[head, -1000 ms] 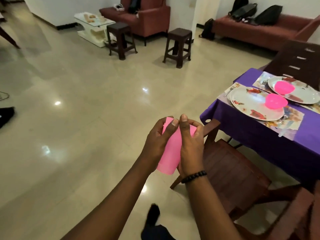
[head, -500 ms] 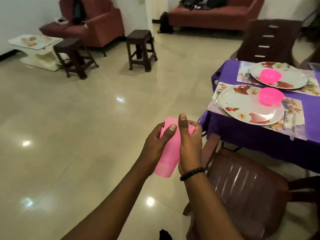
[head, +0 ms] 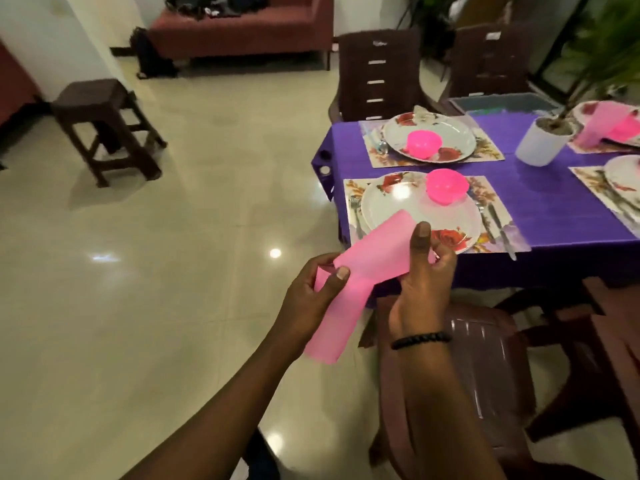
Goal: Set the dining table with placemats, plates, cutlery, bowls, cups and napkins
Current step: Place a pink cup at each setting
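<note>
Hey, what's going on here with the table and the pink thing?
A person is setting a purple-clothed table. Both hands hold pink napkins: the left hand grips one hanging down, the right hand holds another angled toward the nearest plate. That plate already carries a pink bowl, with cutlery beside it.

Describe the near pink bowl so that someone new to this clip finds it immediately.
Start at the purple-clothed table. On its corner nearest the camera lies a floral placemat bearing a white plate. The near pink bowl sits on that plate's far rim; the other pink bowl sits on the plate behind, beside the chair.
</note>
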The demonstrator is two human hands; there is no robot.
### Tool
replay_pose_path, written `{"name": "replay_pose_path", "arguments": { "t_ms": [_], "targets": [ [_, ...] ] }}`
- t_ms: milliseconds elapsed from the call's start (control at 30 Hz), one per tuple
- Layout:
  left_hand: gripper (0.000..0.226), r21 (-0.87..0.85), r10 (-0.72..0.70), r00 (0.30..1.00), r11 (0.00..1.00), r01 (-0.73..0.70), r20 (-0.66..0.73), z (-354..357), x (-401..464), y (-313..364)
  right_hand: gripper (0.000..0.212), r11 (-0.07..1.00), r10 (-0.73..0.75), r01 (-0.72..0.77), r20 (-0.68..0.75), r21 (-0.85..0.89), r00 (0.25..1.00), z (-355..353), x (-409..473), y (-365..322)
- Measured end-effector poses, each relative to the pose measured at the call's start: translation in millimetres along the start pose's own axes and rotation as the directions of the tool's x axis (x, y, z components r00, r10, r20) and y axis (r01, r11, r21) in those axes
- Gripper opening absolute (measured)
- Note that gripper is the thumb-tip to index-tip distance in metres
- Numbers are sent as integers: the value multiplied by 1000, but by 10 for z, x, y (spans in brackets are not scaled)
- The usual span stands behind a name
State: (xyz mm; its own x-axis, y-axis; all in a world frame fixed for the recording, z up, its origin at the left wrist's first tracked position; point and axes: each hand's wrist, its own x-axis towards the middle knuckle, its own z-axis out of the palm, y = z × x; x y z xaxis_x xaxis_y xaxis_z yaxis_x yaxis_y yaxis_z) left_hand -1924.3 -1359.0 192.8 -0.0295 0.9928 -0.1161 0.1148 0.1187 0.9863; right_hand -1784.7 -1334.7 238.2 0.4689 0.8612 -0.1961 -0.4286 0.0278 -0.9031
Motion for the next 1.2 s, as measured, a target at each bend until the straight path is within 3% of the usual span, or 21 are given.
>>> {"name": "replay_pose_path", "arguments": {
  "t_ms": [133,233,400,533,700,967,1200],
  "targets": [
    [80,-41,-43,999,998,43,0,-332,661,42,77,987,-136,117,-182,-112,974,281,200,-56],
    [93,-40,-13,998,999,15,59,-439,1056,75,74,963,-197,145,-229,-227,953,415,351,-59],
    [78,-56,-11,987,998,21,162,-444,1551,211,72,898,-341,192,-353,-396,871,557,789,-111],
    [64,-137,10,978,990,19,208,-348,2085,268,69,798,-480,242,-339,-552,809,603,1375,-234],
    [62,-120,1,969,992,30,249,-117,2950,358,83,667,-618,266,-317,-696,720,520,2521,-465],
    [69,-58,-37,964,997,54,263,443,3992,561,88,603,-557,104,-324,-791,765,154,4022,-597],
    [76,38,-70,952,997,62,297,712,4456,525,86,526,-477,7,-289,-850,830,-111,4570,-355]
  ]
}}
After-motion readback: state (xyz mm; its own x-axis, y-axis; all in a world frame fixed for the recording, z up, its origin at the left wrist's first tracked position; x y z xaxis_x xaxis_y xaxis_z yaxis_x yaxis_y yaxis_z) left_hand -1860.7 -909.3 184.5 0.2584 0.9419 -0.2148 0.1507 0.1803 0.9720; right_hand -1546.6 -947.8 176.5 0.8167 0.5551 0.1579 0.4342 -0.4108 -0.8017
